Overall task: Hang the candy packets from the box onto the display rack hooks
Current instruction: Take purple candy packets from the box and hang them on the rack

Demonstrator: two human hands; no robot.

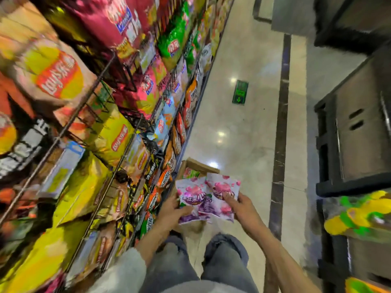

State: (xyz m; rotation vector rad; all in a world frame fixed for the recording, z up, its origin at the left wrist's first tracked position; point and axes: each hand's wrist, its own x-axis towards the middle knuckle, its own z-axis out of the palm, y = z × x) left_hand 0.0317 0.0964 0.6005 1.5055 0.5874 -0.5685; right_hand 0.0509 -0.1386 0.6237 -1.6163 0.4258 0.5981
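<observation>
I see my left hand (171,208) and right hand (241,205) each curled around the fanned pink-and-purple packets (206,197), thumbs on top. The packets sit just in front of the box (201,167), overlapping its near edge. The rack (118,132) of chip bags stands left of the box.

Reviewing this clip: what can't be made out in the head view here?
- Box: contents mostly hidden behind the candy packets that the left hand and right hand hold.
- Packet count: overlapping, unclear.
- Rack hooks: lost in motion blur among the chip bags.
</observation>
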